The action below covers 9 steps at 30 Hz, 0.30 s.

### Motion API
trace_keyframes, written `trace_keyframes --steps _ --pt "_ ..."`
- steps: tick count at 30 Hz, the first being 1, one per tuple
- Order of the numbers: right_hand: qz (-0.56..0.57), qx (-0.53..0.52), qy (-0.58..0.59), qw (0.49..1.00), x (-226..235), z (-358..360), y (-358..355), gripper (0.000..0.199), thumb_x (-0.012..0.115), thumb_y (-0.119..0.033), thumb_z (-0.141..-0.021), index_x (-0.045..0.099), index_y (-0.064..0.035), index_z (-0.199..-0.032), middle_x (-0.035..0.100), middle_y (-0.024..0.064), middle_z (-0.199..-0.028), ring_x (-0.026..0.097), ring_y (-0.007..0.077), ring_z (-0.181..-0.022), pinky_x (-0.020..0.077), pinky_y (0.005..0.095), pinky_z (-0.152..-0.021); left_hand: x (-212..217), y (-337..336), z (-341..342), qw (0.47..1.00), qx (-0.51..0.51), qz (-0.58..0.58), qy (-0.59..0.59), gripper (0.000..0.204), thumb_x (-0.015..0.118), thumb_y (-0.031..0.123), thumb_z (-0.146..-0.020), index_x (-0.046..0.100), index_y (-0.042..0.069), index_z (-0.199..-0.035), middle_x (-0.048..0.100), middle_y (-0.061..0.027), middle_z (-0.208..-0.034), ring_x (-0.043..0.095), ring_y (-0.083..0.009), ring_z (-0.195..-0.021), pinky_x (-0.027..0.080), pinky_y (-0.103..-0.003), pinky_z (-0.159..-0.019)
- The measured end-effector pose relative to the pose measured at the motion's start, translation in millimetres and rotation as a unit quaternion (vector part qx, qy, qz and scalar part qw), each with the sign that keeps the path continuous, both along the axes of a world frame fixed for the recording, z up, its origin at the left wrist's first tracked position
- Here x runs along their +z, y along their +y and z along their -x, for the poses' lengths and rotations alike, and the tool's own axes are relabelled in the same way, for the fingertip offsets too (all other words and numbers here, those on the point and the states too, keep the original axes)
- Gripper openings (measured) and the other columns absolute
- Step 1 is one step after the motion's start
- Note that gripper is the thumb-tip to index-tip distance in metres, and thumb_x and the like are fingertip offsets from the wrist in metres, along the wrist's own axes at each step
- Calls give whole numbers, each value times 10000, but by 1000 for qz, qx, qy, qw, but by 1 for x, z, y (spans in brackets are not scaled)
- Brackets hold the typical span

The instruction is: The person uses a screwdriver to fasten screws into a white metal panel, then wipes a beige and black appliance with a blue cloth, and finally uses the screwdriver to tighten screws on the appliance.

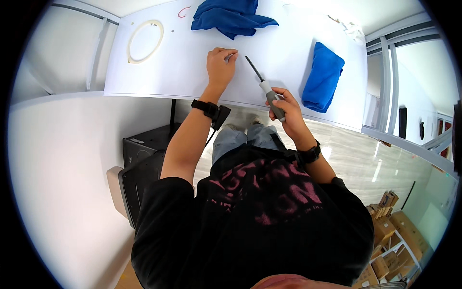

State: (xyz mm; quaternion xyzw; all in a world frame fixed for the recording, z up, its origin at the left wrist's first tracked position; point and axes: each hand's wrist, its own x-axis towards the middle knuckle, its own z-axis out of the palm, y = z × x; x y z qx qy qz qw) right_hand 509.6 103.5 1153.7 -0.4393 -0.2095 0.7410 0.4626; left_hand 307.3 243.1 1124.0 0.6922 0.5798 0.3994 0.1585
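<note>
My right hand (286, 108) is wrapped round the grey handle of a screwdriver (266, 87). Its dark shaft points up and to the left, over the white table (183, 77). A short gap lies between the tip and my left hand (222, 65), which is held over the table with thumb and fingertips drawn together. Something small seems to be in that pinch, but I cannot make out what it is. Beyond my hands lies a crumpled blue cloth (228, 18). To the right of the screwdriver is a folded blue cloth (323, 77).
A pale ring-shaped hoop (160, 36) lies on the table's left side, with a small red curved piece (183, 11) farther back. Crumpled white material (355, 32) sits at the far right. Framed panels flank both table ends. Below left stands a black box-shaped object (144, 144); cardboard boxes (384, 229) are stacked lower right.
</note>
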Motion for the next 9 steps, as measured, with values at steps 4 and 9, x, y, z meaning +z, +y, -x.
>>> trace_keyframes --steps 4,9 --pt "10 -11 -3 1000 2 1 -1 391 524 -82 -866 464 -32 -1249 582 127 -934 554 161 -614 453 285 -568 -7 -2 3 999 -2 -11 32 110 700 126 -780 733 98 -880 621 -61 -856 548 -234 -868 456 -329 -763" --pt "-1 -19 5 1000 -8 -4 -6 403 530 -91 -868 464 -46 -1262 584 131 -953 575 169 -629 476 286 -579 -10 -5 0 999 -25 -28 37 122 697 123 -783 736 99 -896 623 -67 -862 543 -241 -877 455 -331 -772"
